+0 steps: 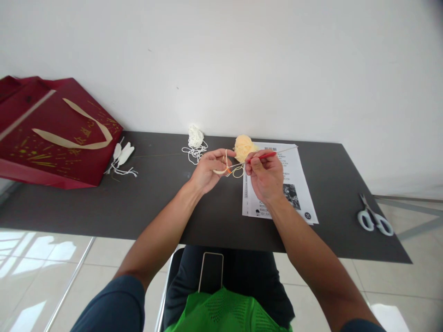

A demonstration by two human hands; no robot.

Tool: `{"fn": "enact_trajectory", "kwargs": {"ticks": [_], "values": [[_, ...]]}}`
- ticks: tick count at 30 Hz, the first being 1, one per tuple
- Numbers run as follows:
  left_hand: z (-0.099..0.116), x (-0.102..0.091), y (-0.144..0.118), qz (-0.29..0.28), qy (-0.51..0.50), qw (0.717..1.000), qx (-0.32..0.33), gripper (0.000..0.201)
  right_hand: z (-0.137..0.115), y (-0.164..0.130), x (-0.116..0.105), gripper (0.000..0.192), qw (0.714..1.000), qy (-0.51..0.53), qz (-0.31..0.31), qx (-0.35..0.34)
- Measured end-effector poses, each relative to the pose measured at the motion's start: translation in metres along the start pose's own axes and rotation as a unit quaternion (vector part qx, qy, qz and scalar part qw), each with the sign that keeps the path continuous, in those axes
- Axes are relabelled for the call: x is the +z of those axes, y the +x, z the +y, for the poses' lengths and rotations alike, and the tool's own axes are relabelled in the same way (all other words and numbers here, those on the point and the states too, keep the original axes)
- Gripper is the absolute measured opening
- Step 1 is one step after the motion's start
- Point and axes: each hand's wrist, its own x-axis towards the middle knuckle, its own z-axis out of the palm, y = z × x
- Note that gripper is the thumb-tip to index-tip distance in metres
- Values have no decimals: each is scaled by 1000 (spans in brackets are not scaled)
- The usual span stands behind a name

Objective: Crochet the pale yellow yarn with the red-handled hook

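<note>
My left hand pinches a small strip of pale yellow crochet work, and a strand of the same yarn loops over its raised index finger. A small orange piece sits on the work at my fingertips. With my right hand I grip a crochet hook by its red handle; its thin metal end reaches left to the work. A loose yarn loop hangs between my hands. Behind them sits a ball of pale yellow yarn, partly on the printed sheets.
A tangle of white yarn lies at the table's back edge. To the left are white pieces with loose ends beside a dark red gift bag. Scissors rest near the right edge. A phone lies on my lap.
</note>
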Motion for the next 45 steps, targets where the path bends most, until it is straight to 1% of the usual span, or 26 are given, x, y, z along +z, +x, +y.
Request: {"fn": "enact_trajectory", "kwargs": {"ticks": [3,6,9,11,13,15,20,23,27,32,41,45], "values": [[-1,-2,1,-1,8,1000,15,36,0,0,-1,25,998,35,16,41],[-6,-5,2,32,57,994,87,27,1,0,-2,24,990,81,49,107],[-11,-6,3,78,161,971,161,17,5,-2,-2,23,980,116,73,145],[-14,-5,3,91,217,955,178,15,7,-4,0,23,978,121,82,146],[-17,-4,3,103,253,944,183,18,8,-6,3,22,980,119,89,136],[-18,-2,3,115,266,939,185,26,9,-8,6,22,981,115,92,126],[-19,1,4,140,234,943,192,54,13,-11,12,20,984,98,85,125],[-20,3,4,149,217,946,189,63,16,-12,11,19,985,92,87,114],[-21,5,2,145,198,953,180,64,17,-11,9,17,988,80,85,96],[-21,8,0,145,197,953,180,61,16,-11,10,18,990,58,89,90],[-19,11,-1,165,182,953,178,60,17,-12,11,20,993,41,75,80],[-19,12,-1,170,174,955,168,62,17,-13,12,16,994,45,68,75]]}}
